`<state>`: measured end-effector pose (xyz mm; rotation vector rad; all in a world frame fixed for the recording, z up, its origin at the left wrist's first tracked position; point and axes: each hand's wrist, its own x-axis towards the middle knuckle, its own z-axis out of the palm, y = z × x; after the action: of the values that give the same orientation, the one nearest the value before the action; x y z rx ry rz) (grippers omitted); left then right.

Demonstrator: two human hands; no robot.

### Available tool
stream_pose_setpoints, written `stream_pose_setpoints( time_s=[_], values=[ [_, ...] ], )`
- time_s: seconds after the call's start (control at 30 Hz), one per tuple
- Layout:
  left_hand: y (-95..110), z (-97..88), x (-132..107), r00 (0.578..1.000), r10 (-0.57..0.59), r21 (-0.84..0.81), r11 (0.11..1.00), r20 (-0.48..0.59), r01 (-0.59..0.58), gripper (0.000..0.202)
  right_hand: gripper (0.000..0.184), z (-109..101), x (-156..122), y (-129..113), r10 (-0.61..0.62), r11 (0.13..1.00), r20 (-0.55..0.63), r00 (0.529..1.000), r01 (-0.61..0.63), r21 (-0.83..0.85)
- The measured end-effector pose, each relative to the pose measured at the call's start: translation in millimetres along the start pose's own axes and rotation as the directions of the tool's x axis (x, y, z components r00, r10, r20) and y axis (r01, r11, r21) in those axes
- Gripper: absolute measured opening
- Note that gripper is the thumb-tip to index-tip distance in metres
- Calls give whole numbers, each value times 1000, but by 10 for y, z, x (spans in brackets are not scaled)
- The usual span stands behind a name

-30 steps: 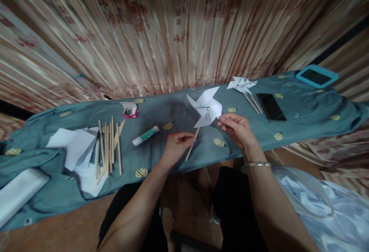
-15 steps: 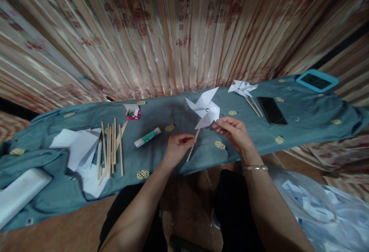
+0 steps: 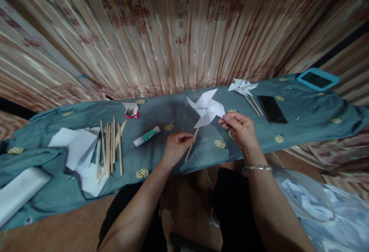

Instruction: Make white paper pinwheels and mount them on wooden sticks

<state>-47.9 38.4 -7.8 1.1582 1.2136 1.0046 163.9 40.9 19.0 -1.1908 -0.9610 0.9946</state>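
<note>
A white paper pinwheel [image 3: 205, 109] with a shiny pin at its centre stands out above the cloth-covered table. Its thin wooden stick [image 3: 189, 151] is pinched between the thumb and fingers of my left hand [image 3: 179, 145], below the vanes. My right hand [image 3: 238, 126] is closed at the tip of the right-hand vane, thumb and forefinger pressed on the paper. To the left of my left hand lies a glue stick [image 3: 147, 136] with a green label. Two finished-looking pinwheels [image 3: 243, 87] on sticks rest behind my right hand.
On the green cloth [image 3: 161, 159] at left lie loose wooden sticks [image 3: 112, 148], white paper sheets [image 3: 75, 146] and a small red box of pins [image 3: 132, 111]. A phone [image 3: 272, 109] and a blue-framed device [image 3: 318, 79] lie right. A plastic bag [image 3: 325, 209] sits at lower right.
My right hand has moved a little to the right and now pinches a vane's tip. The vanes have turned slightly. My left hand keeps its hold on the stick.
</note>
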Motion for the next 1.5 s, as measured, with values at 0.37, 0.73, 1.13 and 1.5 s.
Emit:
stream_pose_setpoints(
  time_s=[0.37, 0.73, 1.13, 1.5],
  values=[
    [-1, -3, 13, 1000, 16, 4, 1000, -17, -16, 11, 24, 99, -31, 20, 67, 998, 56, 996, -67, 2],
    [22, 0, 12, 999, 19, -1, 1000, -36, -20, 9, 28, 224, -80, 110, 95, 995, 126, 987, -93, -17],
    [25, 5, 29, 997, -5, -46, 999, -76, 1, 5, 35, 455, -132, 79, 112, 994, 185, 976, -112, -11],
    [32, -7, 18, 998, 9, -48, 999, -58, -11, 6, 36, 654, -141, 93, 83, 997, 194, 977, -81, -18]
  ],
)
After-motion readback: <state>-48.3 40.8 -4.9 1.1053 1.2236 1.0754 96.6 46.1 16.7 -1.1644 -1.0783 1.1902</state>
